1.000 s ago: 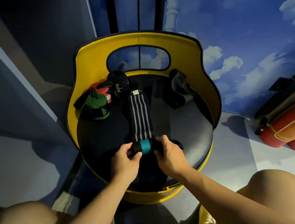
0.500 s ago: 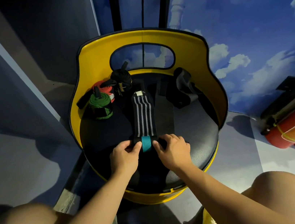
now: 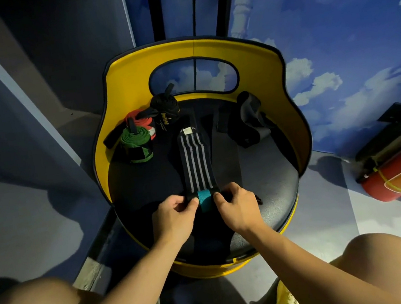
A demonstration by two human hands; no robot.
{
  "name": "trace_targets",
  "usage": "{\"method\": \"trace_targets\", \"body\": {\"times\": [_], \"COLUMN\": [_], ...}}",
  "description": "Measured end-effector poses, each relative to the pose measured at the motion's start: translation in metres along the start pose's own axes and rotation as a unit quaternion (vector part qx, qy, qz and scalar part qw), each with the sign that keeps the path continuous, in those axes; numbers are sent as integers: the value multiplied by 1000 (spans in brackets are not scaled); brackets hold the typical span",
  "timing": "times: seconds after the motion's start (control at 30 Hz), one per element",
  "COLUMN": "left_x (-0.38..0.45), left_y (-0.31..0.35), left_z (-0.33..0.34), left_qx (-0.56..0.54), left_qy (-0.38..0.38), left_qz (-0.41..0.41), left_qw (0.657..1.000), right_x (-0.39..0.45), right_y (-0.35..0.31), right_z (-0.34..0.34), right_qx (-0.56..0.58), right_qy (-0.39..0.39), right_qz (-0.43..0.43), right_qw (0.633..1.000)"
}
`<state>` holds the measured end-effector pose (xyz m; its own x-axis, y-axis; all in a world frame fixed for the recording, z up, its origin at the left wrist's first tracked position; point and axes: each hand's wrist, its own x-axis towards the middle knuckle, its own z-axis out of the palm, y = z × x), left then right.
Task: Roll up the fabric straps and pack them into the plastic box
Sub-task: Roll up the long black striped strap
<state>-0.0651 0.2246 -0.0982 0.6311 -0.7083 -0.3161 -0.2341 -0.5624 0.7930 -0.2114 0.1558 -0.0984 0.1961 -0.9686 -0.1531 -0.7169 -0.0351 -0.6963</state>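
On a yellow-backed chair (image 3: 132, 79) (cloud-painted wall (image 3: 331, 30) behind), left hand (image 3: 171, 219) and right hand (image 3: 238, 208) pinch the striped strap's (image 3: 195, 160) rolled end.

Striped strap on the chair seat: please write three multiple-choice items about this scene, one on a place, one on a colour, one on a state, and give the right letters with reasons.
1. Where does the green roll lie on the seat?
A. far left, near the yellow backrest
B. at the near right edge
C. on the floor

2. What colour is the band on the rolled end of the striped strap?
A. red
B. teal
C. yellow

3. How is the striped strap now?
A. fully rolled
B. partly rolled, most of it still flat
C. packed in a box

Answers:
1 A: the green roll sits beside the red roll under the backrest.
2 B: a teal patch shows between the left hand and the right hand.
3 B: both hands pinch the rolled near end, and the striped length lies flat toward the backrest.
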Motion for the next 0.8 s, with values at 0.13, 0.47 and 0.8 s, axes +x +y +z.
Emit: {"method": "trace_targets", "body": {"times": [0.13,0.47,0.8], "left_x": [-3,19,17], "left_y": [-5,5,11], "left_z": [-2,-1,5], "left_qx": [11,18,-19], "left_qy": [-17,-63,24], "left_qz": [-3,-39,-18], "left_qw": [1000,997,999], "right_x": [-9,16,7], "right_y": [1,-1,-11], "right_z": [0,8,14], "right_qx": [10,-45,58], "right_qy": [-12,-29,72], "right_qz": [-29,-29,-21], "right_qw": [999,998,996]}}
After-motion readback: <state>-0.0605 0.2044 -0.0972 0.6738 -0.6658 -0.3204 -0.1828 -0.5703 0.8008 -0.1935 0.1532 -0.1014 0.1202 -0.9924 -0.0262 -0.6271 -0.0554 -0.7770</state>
